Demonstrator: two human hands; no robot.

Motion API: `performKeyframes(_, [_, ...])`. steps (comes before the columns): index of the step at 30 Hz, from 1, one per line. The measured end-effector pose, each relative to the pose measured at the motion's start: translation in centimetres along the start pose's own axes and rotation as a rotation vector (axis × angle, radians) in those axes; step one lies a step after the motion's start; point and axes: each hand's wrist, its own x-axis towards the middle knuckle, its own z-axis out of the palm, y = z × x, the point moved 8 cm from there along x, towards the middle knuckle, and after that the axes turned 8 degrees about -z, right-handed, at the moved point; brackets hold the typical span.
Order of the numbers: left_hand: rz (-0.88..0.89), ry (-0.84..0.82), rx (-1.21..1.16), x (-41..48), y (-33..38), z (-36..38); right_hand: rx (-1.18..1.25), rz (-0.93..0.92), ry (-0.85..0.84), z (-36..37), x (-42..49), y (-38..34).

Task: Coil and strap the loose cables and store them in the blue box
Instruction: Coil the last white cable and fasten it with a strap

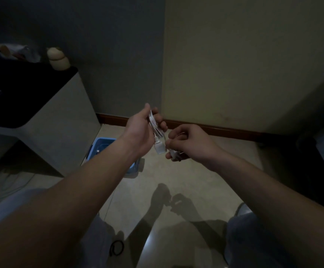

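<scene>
at nine o'clock a white cabinet with a black top juts toward the middle, its lower corner standing just beside the blue box. the box sits on the tiled floor at about eight o'clock from the hands, and its near side is hidden behind the left forearm. down at six o'clock a small black cable loop lies on the floor between the knees. open floor runs from the box toward the dark wooden skirting board at the foot of the walls, which meet in a corner at twelve o'clock. just above centre the left hand has its fingers curled round a white cable, folded into a short tight bundle held upright in the air. a blocky white connector hangs from the bundle's lower end. touching it at three o'clock, the right hand is curled too, thumb and fingertips pinching a white plug at the cable's end. whether a strap is on the bundle cannot be told in this dim light.
</scene>
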Motion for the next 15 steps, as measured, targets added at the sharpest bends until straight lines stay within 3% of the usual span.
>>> performKeyframes(4, [0.029, 0.053, 0.052, -0.04, 0.03, -0.38, 0.040, -0.034, 0.009, 0.34, -0.05, -0.33])
performKeyframes(9, [0.024, 0.013, -0.004, 0.12, -0.13, 0.04, 0.310, 0.064, 0.001, 0.50, 0.12, 0.25])
performKeyframes(15, [-0.009, 0.007, -0.050, 0.12, -0.69, 0.07, 0.341, -0.011, -0.041, 0.87, 0.23, 0.38])
